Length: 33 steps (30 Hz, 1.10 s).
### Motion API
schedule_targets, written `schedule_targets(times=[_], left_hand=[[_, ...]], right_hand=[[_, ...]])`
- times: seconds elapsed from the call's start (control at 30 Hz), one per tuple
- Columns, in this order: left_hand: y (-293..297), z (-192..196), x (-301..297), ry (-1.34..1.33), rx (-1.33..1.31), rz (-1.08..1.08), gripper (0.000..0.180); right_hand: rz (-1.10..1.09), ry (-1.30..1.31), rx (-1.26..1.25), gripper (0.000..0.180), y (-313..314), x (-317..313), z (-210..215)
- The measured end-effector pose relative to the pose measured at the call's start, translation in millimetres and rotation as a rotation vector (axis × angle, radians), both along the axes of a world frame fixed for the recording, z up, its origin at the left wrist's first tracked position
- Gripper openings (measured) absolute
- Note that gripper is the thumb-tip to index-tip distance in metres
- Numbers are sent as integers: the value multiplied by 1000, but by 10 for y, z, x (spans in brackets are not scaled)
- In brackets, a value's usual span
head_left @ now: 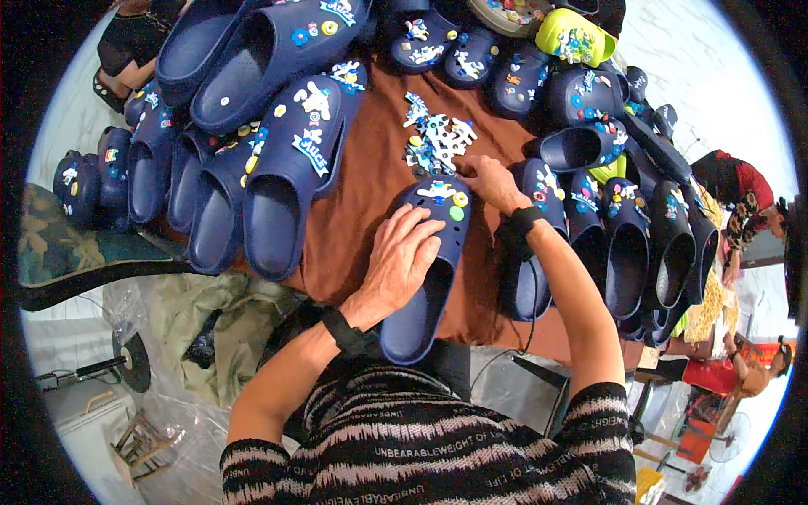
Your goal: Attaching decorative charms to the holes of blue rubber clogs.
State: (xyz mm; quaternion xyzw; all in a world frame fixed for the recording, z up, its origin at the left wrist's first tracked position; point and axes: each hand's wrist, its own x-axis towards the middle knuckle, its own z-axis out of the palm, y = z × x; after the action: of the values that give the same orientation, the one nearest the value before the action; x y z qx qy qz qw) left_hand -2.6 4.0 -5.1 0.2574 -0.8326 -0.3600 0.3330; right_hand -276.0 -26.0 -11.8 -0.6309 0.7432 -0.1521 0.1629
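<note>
A navy blue clog (414, 324) lies with its toe pointing away from me and its heel at the near table edge. Across its upper, my left hand (396, 257) is closed over the left side, fingers bent and thumb close to the foot opening. White, yellow and green shoe charms (442, 195) sit on the toe, and bare holes show beside them. My right hand (497, 183) is just beyond the toe on the right, its fingertips pinched together. Whatever they hold is too small to make out. A pile of loose charms (438, 143) lies against those fingertips.
Decorated navy clogs (278, 219) crowd the left side, and more clogs (627, 261) line the right. A lime green clog (574, 38) stands at the back. Brown cloth (337, 244) covers the table. Other people (741, 194) are off to the right.
</note>
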Motion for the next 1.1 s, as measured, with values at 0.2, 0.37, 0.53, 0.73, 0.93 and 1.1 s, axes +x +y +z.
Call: schedule_targets(times=[0.2,0.37,0.53,0.73,0.93,1.1], left_hand=[[0,29,-26,16,0,-18,35],[-1,-29,-40,42,-6,8,35],[-16,0,-2,-7,1,-27,38],[-9,-34,-41,48,-27,-2,33],[-10,-30,-28,33,-33,4,33],[-19,-18,-29,33,-36,-3,35]], right_hand=[[-30,22,4,23,-6,-149,-88],[-109,-406,6,27,267,-175,280],[-65,-1055,196,22,820,135,460],[-97,-1097,357,21,940,317,491],[-11,-825,383,30,764,218,380],[24,-684,504,41,608,141,462]])
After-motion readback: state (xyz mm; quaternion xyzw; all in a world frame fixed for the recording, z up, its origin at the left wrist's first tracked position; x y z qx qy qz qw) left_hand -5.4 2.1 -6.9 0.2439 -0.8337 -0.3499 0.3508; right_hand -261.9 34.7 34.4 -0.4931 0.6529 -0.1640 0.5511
